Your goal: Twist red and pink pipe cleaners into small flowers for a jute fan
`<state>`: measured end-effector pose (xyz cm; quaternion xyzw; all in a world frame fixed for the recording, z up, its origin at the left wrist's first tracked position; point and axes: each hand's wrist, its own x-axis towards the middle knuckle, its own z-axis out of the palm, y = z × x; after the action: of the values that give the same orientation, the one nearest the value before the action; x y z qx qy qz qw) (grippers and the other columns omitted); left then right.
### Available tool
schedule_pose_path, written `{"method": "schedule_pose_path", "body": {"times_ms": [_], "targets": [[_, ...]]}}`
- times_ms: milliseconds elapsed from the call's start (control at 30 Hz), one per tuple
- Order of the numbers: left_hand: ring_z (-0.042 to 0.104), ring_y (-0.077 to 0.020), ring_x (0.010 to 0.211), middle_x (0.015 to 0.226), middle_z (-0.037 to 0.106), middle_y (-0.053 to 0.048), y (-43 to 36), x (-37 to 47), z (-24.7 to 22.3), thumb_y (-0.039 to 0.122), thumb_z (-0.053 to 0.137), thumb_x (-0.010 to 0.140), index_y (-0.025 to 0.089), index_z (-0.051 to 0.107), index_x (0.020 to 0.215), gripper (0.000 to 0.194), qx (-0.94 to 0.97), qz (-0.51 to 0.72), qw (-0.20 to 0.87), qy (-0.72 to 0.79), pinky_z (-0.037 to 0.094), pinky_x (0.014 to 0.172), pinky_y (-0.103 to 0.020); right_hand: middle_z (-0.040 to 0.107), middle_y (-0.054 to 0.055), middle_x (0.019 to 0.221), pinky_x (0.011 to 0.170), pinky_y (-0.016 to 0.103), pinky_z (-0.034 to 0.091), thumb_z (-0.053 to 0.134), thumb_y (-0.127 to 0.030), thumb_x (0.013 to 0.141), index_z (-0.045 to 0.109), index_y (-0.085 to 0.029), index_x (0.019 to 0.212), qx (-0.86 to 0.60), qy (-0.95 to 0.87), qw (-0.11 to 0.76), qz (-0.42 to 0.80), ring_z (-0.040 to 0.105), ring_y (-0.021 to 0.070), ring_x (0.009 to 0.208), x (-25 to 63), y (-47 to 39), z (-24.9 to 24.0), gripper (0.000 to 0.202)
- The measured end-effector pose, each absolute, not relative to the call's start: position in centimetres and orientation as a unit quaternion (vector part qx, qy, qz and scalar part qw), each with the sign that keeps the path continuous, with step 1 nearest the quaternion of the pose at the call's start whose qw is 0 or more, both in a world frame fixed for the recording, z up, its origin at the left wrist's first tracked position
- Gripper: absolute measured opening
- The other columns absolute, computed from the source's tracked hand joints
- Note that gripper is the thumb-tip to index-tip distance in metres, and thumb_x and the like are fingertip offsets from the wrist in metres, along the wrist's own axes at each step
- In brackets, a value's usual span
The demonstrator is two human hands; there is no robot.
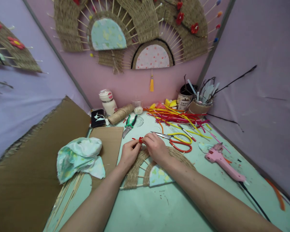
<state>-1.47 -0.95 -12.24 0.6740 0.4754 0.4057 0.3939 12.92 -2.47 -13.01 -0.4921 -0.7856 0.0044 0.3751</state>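
A small red twisted piece [140, 140] is pinched between the fingertips of both hands. My left hand [130, 151] grips it from the left, and a short red end sticks out that way. From the right, my right hand [156, 146] holds it with closed fingers. Beneath the hands lies a half-round fan of woven twine [132, 175] with a green and yellow patterned cloth centre [158, 175]. Scissors with yellow and red handles [181, 141] lie just beyond my right hand.
Colourful fuzzy stems [174, 117], green-handled pruners [129, 125] and a twine roll [121, 114] lie at the back. Crumpled cloth [79, 158] and cardboard [108, 141] are left, a pink glue gun [224, 164] right. Woven fans [145, 19] hang on the wall.
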Motion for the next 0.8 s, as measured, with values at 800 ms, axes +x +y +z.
{"method": "schedule_pose_path", "body": {"times_ms": [800], "targets": [[0.048,-0.0152,0.073,0.073,0.051,-0.001,0.1,-1.8,-13.3,0.026,0.040,0.087,0.018,0.055,0.074,0.021,0.757,0.340,0.344,0.440,0.038,0.067,-0.025,0.059,0.001,0.076,0.067,0.026,0.038,0.050,-0.028,0.086,0.060,-0.018,0.077,-0.478,-0.651,0.506,0.301,0.052,0.0140,0.074,13.4,-1.3,-13.9,0.017]]}}
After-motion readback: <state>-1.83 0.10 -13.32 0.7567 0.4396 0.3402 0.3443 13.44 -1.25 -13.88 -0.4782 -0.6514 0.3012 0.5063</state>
